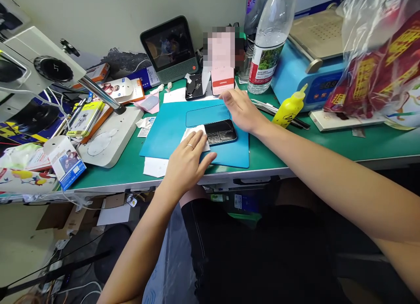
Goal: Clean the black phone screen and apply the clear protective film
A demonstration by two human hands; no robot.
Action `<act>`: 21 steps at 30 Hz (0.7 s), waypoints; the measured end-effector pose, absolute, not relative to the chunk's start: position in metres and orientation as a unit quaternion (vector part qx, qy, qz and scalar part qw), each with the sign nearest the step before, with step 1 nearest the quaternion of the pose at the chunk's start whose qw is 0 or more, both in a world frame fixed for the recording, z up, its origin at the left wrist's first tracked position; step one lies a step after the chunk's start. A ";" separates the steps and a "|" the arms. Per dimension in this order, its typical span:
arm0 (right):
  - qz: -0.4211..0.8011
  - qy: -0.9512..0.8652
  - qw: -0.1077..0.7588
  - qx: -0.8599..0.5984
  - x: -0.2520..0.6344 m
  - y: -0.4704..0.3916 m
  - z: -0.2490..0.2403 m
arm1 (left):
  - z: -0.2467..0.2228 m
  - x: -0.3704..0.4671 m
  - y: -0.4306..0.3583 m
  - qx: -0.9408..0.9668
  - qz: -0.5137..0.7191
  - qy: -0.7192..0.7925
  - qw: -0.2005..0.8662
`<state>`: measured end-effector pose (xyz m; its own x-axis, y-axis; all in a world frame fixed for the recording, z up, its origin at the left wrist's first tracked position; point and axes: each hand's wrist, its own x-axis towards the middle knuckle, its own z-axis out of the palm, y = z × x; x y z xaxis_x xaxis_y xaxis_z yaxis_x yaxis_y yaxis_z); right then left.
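Observation:
A phone (223, 132) with a dark, reflective screen lies flat on a blue mat (160, 138). My left hand (187, 157) rests over a white wipe (206, 144) at the phone's left end, its fingers laid flat and the thumb apart. Behind the phone, a clear screen protector (206, 113) with a thin dark outline lies on the mat. At the right end of this protector is my right hand (241, 109), turned on its side with fingers loosely bent; I see nothing held in it. Whether its fingertips touch the protector is hard to tell.
Behind the mat stand a smart display (170, 48), a pink-screened phone (223, 72) and a dark phone (195, 86). A water bottle (267, 50), a yellow squeeze bottle (290, 107) and a blue scale (292, 81) are at right. A microscope base (111, 140) stands left.

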<state>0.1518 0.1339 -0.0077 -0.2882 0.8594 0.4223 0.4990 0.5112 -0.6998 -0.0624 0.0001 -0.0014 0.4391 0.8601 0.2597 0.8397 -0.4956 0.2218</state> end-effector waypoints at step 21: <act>0.210 -0.775 0.426 -0.416 0.154 0.137 -0.012 | 0.010 -0.003 0.002 0.830 0.112 0.534 0.115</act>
